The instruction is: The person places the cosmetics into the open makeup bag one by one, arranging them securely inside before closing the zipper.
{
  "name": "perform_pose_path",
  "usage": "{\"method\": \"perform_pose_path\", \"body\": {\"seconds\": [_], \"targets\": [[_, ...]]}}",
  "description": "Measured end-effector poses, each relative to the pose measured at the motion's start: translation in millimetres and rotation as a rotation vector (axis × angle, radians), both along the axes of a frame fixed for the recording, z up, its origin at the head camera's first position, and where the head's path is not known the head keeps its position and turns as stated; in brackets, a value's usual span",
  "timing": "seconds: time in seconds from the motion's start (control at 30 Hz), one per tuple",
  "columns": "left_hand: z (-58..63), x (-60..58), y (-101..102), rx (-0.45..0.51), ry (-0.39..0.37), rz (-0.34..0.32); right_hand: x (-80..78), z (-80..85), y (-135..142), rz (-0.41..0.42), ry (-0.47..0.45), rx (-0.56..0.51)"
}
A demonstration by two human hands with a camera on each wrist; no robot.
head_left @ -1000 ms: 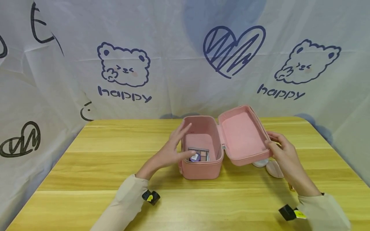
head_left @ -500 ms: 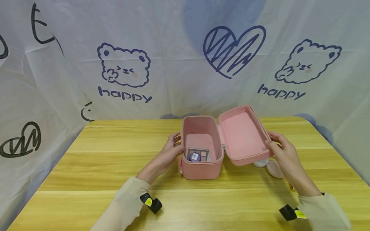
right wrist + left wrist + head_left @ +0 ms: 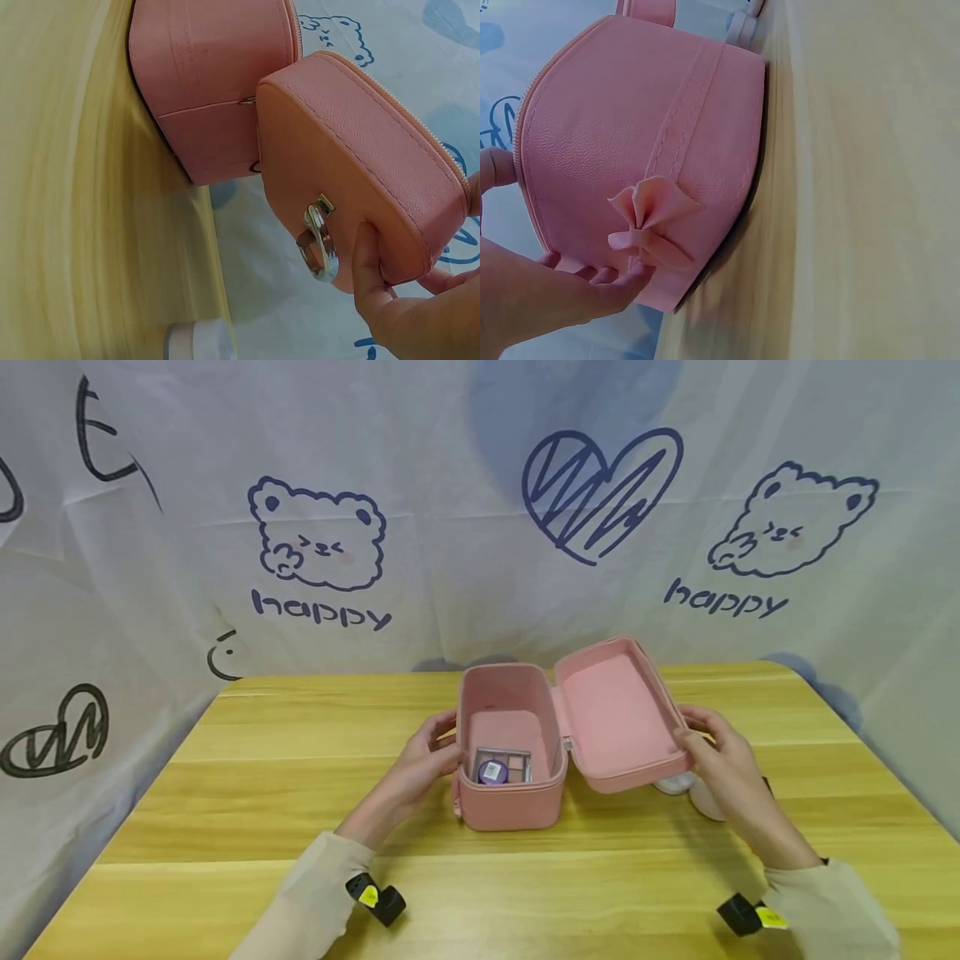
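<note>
Partly hidden: palette (image 3: 517,762) behind round purple container (image 3: 492,772), inside pink case (image 3: 512,808).

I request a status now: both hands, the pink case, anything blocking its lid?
Left hand holds pink case at left side. Right hand grips open lid. Palette and purple round item inside; nothing seen blocking lid.

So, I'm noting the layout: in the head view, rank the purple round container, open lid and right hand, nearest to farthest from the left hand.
1. Purple round container: inside the pink case.
2. Open lid: right of the case.
3. Right hand: holding the lid's right edge.
</note>
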State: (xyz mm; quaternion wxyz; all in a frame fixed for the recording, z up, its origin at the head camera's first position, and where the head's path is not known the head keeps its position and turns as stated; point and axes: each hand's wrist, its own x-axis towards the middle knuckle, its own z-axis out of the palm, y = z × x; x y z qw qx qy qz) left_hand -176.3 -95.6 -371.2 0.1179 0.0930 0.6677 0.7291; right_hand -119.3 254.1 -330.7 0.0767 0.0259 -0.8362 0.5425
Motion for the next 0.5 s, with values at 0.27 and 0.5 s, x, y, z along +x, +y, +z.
{"method": "perform_pose_path", "body": {"seconds": [0.27,0.5], "targets": [[-2.5,6.9,-15.1,-0.017,0.002,0.011,1.3,-3.0,-8.8,0.019,-0.028,-0.014],[-5.0,11.7,-24.5,-0.015,0.014,0.001,4.0,-4.7,-11.8,0.03,-0.029,0.072]]}}
